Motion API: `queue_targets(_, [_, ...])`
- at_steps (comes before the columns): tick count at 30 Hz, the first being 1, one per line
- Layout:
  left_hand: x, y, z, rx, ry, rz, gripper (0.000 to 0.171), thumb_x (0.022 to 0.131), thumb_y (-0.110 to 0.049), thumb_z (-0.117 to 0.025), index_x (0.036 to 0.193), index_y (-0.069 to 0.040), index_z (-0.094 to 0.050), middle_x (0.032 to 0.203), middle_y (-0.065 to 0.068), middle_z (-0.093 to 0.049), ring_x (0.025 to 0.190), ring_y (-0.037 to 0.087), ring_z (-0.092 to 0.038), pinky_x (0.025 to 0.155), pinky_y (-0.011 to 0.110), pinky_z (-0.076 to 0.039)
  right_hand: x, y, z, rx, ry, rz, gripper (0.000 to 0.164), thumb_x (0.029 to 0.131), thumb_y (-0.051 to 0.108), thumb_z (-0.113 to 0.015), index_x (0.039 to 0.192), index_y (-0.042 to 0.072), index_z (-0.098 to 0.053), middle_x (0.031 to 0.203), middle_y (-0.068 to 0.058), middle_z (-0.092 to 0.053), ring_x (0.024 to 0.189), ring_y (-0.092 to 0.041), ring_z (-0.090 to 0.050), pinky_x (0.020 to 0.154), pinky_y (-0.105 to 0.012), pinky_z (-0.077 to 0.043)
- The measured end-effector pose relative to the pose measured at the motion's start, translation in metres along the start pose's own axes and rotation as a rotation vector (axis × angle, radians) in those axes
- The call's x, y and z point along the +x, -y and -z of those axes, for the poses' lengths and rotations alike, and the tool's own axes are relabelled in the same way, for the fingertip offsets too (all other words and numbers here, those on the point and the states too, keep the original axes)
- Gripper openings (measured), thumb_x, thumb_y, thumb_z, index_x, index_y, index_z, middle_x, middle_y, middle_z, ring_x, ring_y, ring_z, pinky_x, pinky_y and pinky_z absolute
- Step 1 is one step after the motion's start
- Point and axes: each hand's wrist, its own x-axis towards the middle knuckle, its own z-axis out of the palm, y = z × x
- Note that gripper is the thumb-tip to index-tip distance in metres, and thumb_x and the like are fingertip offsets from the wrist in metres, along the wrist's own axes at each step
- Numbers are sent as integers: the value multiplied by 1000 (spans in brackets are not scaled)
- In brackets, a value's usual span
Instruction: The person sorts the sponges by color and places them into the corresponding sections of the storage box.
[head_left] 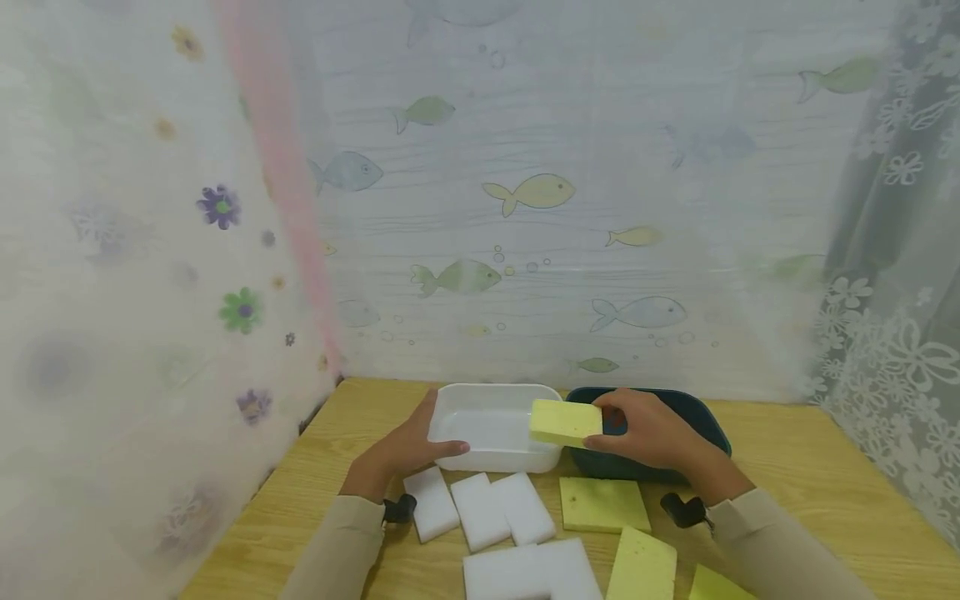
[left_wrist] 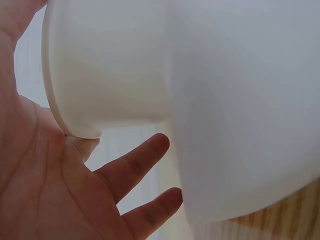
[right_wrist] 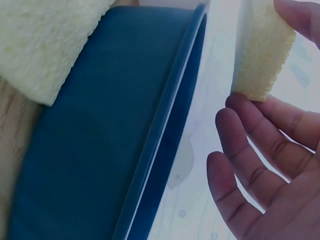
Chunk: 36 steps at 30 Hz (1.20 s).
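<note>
My left hand (head_left: 401,446) holds the left end of a white rectangular container (head_left: 487,398), thumb at the front and fingers on the far side. Close up in the left wrist view, the container's rim (left_wrist: 52,95) sits against the palm, while two fingers stretch out straight below it. My right hand (head_left: 648,429) pinches a yellow sponge (head_left: 564,422) by its right end, above the gap between the white container and a dark teal container (head_left: 705,421). Thumb and fingertips on the sponge (right_wrist: 262,55) also show in the right wrist view.
Several white sponges (head_left: 431,504) lie on the wooden table (head_left: 795,500) in front of the white container, some overlapping. More yellow sponges (head_left: 603,504) lie in front of the teal container. A fish-patterned curtain (head_left: 540,250) hangs behind the table.
</note>
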Motion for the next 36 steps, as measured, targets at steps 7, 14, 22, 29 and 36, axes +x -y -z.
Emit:
queue_targets(7, [0, 0, -1, -25, -7, -12, 131, 83, -66, -78, 167, -16, 10, 175, 8, 4, 161, 32, -6, 126, 60, -17, 26, 11, -6, 11, 58, -8, 56, 88, 58, -77, 123, 15, -69, 103, 5, -66, 87, -12, -58, 77, -36, -50])
queue_targets(14, [-1, 0, 1, -54, -13, -33, 130, 83, -63, -79, 167, -18, 9, 175, 8, -1, 160, 32, -11, 125, 60, -20, 53, 23, -9, -21, 81, -24, 55, 86, 57, -79, 122, 17, -71, 104, 4, -69, 86, -10, -59, 76, -36, -52])
queue_targets(22, [-1, 1, 2, -45, -8, -33, 131, 83, -63, -79, 166, -15, 11, 175, 9, 3, 161, 32, -7, 126, 59, -18, 78, 35, -25, -63, 117, -42, 45, 85, 54, -81, 108, 16, -72, 103, 0, -71, 88, -14, -62, 79, -40, -55])
queue_targets(29, [1, 1, 0, -49, -10, -29, 130, 83, -63, -78, 166, -15, 10, 175, 10, 3, 160, 34, -10, 125, 61, -20, 93, 54, -42, -106, 163, -37, 41, 84, 52, -83, 98, 16, -69, 91, 2, -66, 77, -13, -55, 71, -36, -49])
queue_targets(36, [2, 1, 0, -69, -6, -41, 130, 84, -61, -79, 166, -18, 11, 175, 10, 2, 159, 33, -12, 124, 61, -21, 106, 78, -54, -149, 208, -48, 38, 83, 47, -84, 87, 14, -65, 72, 4, -51, 67, -14, -46, 63, -32, -40])
